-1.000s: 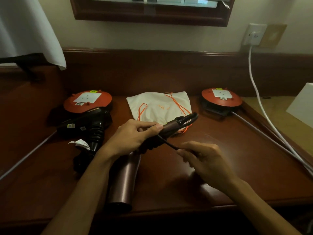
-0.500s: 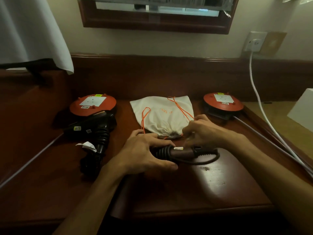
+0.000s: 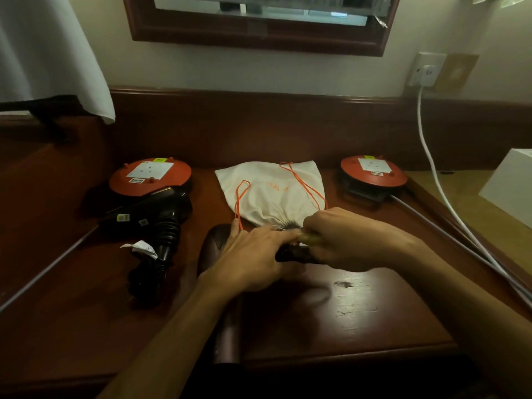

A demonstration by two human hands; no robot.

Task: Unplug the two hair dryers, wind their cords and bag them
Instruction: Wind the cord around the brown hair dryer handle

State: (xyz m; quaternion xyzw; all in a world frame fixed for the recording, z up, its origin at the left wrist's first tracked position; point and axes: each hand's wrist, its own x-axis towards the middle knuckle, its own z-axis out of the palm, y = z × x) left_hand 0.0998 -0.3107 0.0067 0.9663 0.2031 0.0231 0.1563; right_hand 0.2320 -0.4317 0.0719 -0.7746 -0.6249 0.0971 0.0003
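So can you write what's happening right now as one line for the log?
step: winding cord | left hand: holds brown dryer | right hand: grips its handle end | black dryer: on desk, untouched | bag: shut, behind hands

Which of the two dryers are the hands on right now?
The brown dryer in front of the bag; both hands grip its handle. The black dryer lies untouched by the left reel.
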